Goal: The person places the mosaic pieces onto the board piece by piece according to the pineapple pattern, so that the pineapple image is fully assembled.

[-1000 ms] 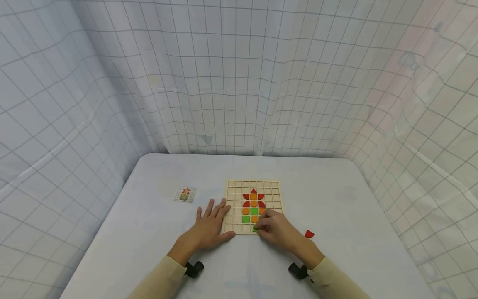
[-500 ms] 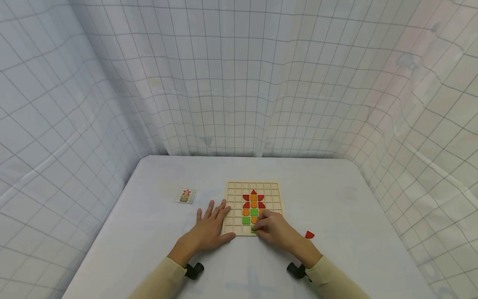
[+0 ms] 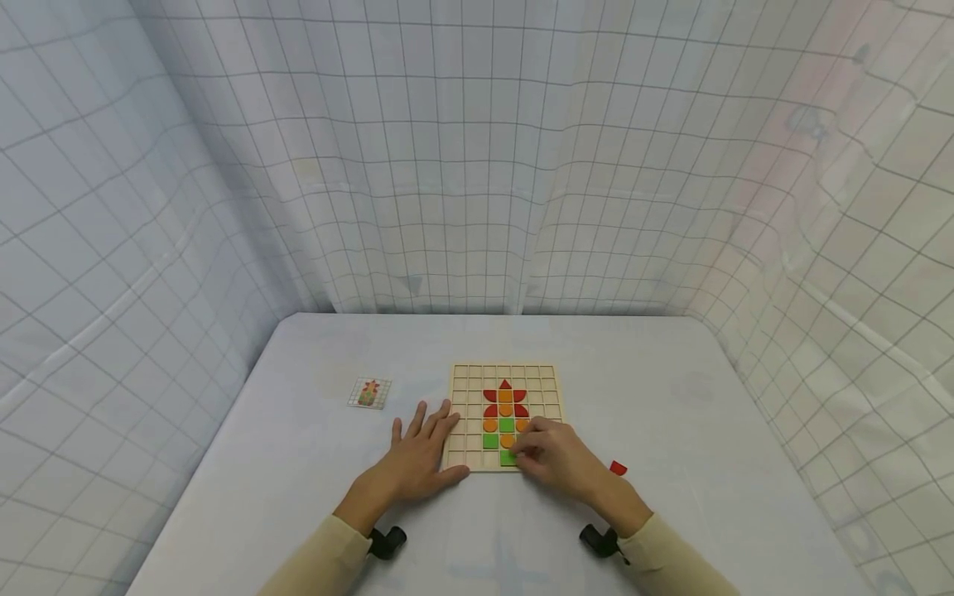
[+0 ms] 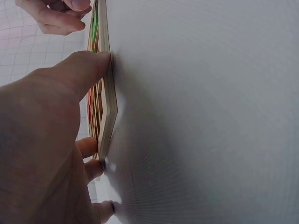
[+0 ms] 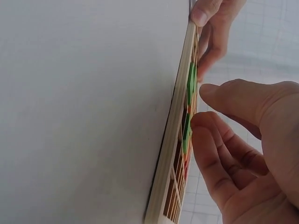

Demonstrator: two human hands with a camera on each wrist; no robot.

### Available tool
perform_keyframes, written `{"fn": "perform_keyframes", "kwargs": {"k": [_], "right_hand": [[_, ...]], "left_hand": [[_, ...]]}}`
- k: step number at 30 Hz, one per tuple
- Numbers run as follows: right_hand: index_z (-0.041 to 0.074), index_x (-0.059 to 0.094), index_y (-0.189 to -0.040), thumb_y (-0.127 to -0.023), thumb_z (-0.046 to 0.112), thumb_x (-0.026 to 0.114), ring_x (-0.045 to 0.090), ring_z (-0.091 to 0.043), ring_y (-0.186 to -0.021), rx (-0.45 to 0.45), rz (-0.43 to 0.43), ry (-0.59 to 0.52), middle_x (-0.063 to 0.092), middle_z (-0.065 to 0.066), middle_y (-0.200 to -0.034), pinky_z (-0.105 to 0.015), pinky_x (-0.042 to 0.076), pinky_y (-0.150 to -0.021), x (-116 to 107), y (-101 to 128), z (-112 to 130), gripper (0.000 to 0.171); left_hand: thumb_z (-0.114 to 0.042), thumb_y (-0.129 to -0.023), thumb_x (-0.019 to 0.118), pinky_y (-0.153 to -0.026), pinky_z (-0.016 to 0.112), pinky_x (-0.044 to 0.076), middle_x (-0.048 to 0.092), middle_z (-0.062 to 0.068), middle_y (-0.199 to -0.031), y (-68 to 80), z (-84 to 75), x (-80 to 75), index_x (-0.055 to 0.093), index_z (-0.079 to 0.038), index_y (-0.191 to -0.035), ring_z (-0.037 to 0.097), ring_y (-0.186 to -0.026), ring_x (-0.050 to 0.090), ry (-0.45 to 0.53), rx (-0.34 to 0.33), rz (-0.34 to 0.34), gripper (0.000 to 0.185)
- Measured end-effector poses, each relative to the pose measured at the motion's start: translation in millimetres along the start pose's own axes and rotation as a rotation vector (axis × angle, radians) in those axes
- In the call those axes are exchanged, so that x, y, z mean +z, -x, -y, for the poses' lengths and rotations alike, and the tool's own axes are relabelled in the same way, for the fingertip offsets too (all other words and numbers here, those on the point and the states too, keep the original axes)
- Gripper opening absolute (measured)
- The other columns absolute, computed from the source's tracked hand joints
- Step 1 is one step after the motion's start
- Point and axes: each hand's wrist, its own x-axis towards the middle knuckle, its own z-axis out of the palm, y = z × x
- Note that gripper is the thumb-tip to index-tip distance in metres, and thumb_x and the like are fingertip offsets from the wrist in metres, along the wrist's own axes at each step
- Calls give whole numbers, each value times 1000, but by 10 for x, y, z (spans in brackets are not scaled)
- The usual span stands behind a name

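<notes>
A wooden grid board [image 3: 465,397] lies on the table, bearing red, orange and green pieces in a figure-like pattern. My left hand [image 3: 412,458] rests spread at its left side, with the thumb on the near edge. Over the lower right of the board is my right hand [image 3: 555,457], which holds nothing. In the right wrist view its thumb [image 5: 210,94] and index finger stand apart, fingertips right by the green tiles [image 5: 190,85]. One green square tile [image 3: 508,458] sits in the nearest row, just left of the right fingertips. The right hand hides part of the board.
A small pattern card [image 3: 369,392] lies left of the board. A loose red quarter-circle piece [image 3: 618,468] is on the white table [image 3: 671,397], right of the right hand. White gridded curtains [image 3: 462,165] enclose the table's back and sides.
My right thumb and finger have let go of the green square tile, which now shows more fully in the nearest row. The right hand has shifted slightly right; the left hand stays put.
</notes>
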Motion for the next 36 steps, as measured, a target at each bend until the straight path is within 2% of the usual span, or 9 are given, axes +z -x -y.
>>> {"fn": "perform_keyframes", "kwargs": {"k": [6, 14, 24, 26, 31, 36], "right_hand": [[12, 92, -112, -97, 6, 92, 67, -6, -92, 52, 3, 17, 80, 3, -111, -22, 60, -81, -83, 102, -54, 16], [18, 91, -116, -97, 14, 95, 67, -7, -99, 155, 31, 70, 78, 6, -117, -28, 60, -89, -206, 262, -134, 20], [21, 90, -117, -90, 16, 102, 73, -16, -112, 169, 11, 127, 77, 7, -120, -44, 66, -102, -419, 511, -292, 30], [23, 90, -118, -90, 19, 103, 72, -16, -113, 179, 23, 134, 76, 7, -121, -42, 66, -102, -468, 568, -342, 31], [24, 89, -122, -90, 24, 104, 67, -14, -105, 214, 58, 85, 74, 6, -124, -29, 61, -89, -602, 720, -478, 36], [25, 88, -122, -89, 25, 105, 63, -7, -101, 241, 78, 51, 72, 4, -125, -26, 59, -87, -698, 843, -582, 37]], "left_hand": [[-59, -107, 78, -135, 93, 11, 23, 16, -196, 10, 1, 0, 38, -11, -181, 56, -182, 13, 5, 4, 6, 96], [-60, -107, 78, -135, 92, 12, 22, 14, -196, 22, -14, -24, 38, -12, -181, 55, -182, 13, -7, -6, 6, 97], [-60, -108, 77, -135, 92, 11, 22, 14, -197, 5, 8, 8, 37, -12, -182, 54, -183, 12, -1, -9, 10, 97], [-60, -108, 77, -136, 92, 11, 21, 14, -197, 9, 4, 3, 37, -12, -182, 54, -183, 11, 2, -11, 12, 96], [-60, -108, 77, -135, 92, 11, 21, 14, -197, 20, -11, -15, 37, -12, -182, 54, -183, 11, 5, -8, 11, 96], [-59, -109, 76, -136, 92, 11, 21, 14, -197, 5, -8, -15, 37, -13, -182, 54, -183, 11, 1, -7, 12, 95]]}}
